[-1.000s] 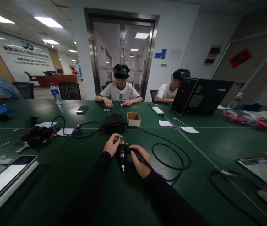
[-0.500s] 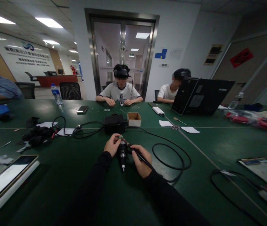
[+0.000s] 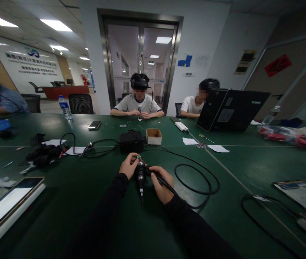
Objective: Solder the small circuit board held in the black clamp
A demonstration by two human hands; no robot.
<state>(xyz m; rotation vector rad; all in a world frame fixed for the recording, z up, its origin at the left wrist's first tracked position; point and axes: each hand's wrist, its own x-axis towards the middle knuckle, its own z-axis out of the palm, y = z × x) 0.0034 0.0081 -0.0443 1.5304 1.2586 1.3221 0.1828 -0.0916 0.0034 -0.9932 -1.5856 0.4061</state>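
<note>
Two hands at a black pointed tool over the green bench, tip toward the wearer.
Near side, well left of the black pointed tool: phone on a white slab. Right hand just right of the tool — fingers clamped on a corded pen tool, front end close to the tool's far part, contact unclear. Its cord loops out to the right of the tool. Left hand just left of the tool's far end — fingers pinched on a small green piece right at that end. Farther than the tool: dark cable heap well left, black box slightly left, cardboard box slightly right. Straight across from it: co-worker, white shirt.
</note>
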